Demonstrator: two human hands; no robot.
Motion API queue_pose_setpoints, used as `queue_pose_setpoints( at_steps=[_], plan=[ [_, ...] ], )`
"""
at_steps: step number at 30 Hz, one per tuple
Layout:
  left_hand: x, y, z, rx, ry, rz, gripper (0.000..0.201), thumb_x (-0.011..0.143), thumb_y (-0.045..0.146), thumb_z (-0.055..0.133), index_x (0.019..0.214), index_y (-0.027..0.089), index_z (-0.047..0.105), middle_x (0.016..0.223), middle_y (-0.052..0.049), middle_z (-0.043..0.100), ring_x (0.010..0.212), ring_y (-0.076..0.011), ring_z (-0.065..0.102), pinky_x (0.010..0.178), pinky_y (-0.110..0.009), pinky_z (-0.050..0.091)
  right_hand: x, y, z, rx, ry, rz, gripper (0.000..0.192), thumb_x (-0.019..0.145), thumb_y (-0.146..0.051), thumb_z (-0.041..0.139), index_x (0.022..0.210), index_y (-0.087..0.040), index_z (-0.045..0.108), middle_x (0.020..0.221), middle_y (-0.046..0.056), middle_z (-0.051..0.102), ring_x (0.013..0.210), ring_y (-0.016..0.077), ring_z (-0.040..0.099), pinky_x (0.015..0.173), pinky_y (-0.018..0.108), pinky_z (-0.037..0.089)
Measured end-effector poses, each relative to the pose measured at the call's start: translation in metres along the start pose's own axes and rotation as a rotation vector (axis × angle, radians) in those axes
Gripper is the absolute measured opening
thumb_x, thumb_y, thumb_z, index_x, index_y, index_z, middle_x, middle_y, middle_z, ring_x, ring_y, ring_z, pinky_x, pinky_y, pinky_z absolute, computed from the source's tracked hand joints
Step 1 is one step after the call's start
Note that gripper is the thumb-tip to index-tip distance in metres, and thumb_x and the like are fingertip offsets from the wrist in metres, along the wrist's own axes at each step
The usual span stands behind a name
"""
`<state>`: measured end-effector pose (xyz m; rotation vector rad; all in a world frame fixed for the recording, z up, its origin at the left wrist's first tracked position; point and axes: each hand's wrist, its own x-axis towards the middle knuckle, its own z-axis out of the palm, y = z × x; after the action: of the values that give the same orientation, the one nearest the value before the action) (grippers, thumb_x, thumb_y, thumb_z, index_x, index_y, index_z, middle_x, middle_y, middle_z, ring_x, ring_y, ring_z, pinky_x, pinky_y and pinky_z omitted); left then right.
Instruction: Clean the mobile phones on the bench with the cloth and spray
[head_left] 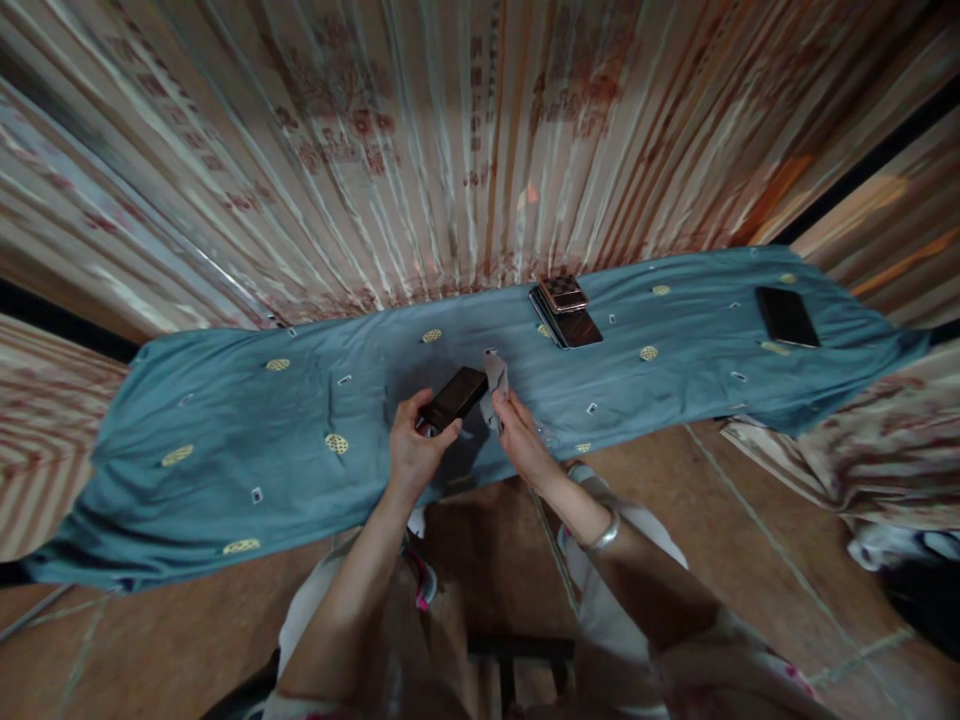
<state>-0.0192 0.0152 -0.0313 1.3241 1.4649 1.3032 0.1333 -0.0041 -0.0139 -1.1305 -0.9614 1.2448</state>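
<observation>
In the head view my left hand (417, 445) grips a dark, phone-like slab (456, 396) by its near left end, thumb along the front edge. The slab is tilted above the blue cloth; its exact kind is hard to tell in the dim light. My right hand (517, 430) pinches a small grey cloth (495, 385) between thumb and fingers. This cloth hangs close to the slab's right end; whether they touch I cannot tell.
A blue patterned cloth (300, 440) covers the long narrow table. Near its back lie a phone (581, 330) and a checkered compact-like item (562, 292) stacked partly on it. A black flat rectangle (786, 316) rests at the right. A curtain (420, 150) hangs behind.
</observation>
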Motion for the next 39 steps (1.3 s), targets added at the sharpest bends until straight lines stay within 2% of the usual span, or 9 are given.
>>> queue_pose_setpoints(
  at_steps=[4,7,12,18,22,27,33,36,39],
  plan=[
    [-0.004,-0.002,0.007,-0.021,-0.042,-0.069,0.052,0.052,0.039,0.081,0.098,0.02,0.07,0.088,-0.003,0.061,0.084,-0.0181,0.06,0.079,-0.033,0.048,-0.006,-0.006,0.001,-0.299,-0.103,-0.206,0.065,0.093,-0.057,0.039,0.148,-0.022,0.033,0.155,0.005,0.034,0.145,0.0186,0.024,0.121,0.038,0.015],
    [-0.01,0.0,0.014,-0.159,-0.068,-0.162,0.05,0.05,0.038,0.083,0.093,0.018,0.071,0.088,-0.004,0.063,0.085,-0.0183,0.061,0.083,-0.034,0.048,-0.007,-0.005,0.004,-0.477,-0.175,-0.314,0.069,0.096,-0.051,0.035,0.154,-0.019,0.013,0.161,0.007,0.015,0.149,0.0183,0.011,0.122,0.04,0.011],
    [-0.015,0.003,0.018,-0.328,-0.087,-0.243,0.046,0.049,0.03,0.084,0.091,0.017,0.069,0.095,-0.005,0.068,0.09,-0.0194,0.064,0.091,-0.036,0.047,-0.01,-0.001,0.006,-0.645,-0.254,-0.395,0.07,0.097,-0.042,0.035,0.154,-0.019,0.001,0.163,0.006,0.0,0.149,0.02,-0.001,0.122,0.045,0.009],
    [-0.003,0.001,0.005,-0.29,-0.038,-0.203,0.045,0.053,0.031,0.081,0.094,0.016,0.07,0.095,-0.005,0.069,0.089,-0.0196,0.064,0.088,-0.035,0.048,-0.023,0.006,0.008,-0.627,-0.392,-0.418,0.066,0.098,-0.043,0.034,0.154,-0.017,0.01,0.163,0.008,0.002,0.149,0.0202,0.007,0.122,0.041,0.014],
    [-0.002,0.006,0.001,-0.304,-0.042,-0.204,0.044,0.054,0.029,0.08,0.095,0.017,0.072,0.096,-0.005,0.071,0.093,-0.0205,0.065,0.089,-0.033,0.047,-0.03,0.009,0.009,-0.591,-0.428,-0.428,0.064,0.099,-0.043,0.031,0.154,-0.019,0.008,0.163,0.006,0.003,0.149,0.0189,0.008,0.122,0.04,0.014],
    [-0.015,0.021,0.015,-0.53,-0.202,-0.381,0.038,0.055,0.037,0.081,0.085,0.016,0.074,0.084,-0.006,0.074,0.094,-0.0242,0.067,0.086,-0.034,0.049,-0.021,0.008,0.007,-0.634,-0.35,-0.433,0.069,0.099,-0.045,0.03,0.154,-0.02,-0.003,0.163,0.006,0.001,0.149,0.0193,0.002,0.122,0.044,0.011],
    [-0.024,0.029,0.019,-0.643,-0.354,-0.475,0.026,0.059,0.039,0.081,0.07,0.017,0.072,0.079,-0.005,0.073,0.088,-0.0226,0.067,0.084,-0.034,0.05,-0.003,0.007,0.002,-0.636,-0.252,-0.393,0.07,0.098,-0.052,0.025,0.154,-0.02,-0.002,0.162,0.007,0.007,0.149,0.0202,0.005,0.122,0.045,0.009],
    [-0.02,0.023,0.013,-0.674,-0.313,-0.522,0.025,0.061,0.04,0.079,0.07,0.018,0.071,0.078,-0.004,0.072,0.086,-0.0205,0.067,0.083,-0.034,0.051,-0.005,0.009,0.004,-0.636,-0.261,-0.381,0.07,0.097,-0.054,0.025,0.154,-0.022,-0.001,0.162,0.006,0.009,0.149,0.0203,0.004,0.122,0.045,0.01],
    [-0.016,0.021,0.008,-0.702,-0.233,-0.576,0.031,0.065,0.041,0.076,0.085,0.018,0.072,0.088,-0.004,0.074,0.094,-0.0217,0.067,0.086,-0.034,0.051,-0.012,0.012,0.007,-0.67,-0.313,-0.405,0.071,0.097,-0.053,0.027,0.155,-0.022,0.001,0.162,0.007,0.009,0.149,0.0214,0.006,0.121,0.046,0.012]
  ],
)
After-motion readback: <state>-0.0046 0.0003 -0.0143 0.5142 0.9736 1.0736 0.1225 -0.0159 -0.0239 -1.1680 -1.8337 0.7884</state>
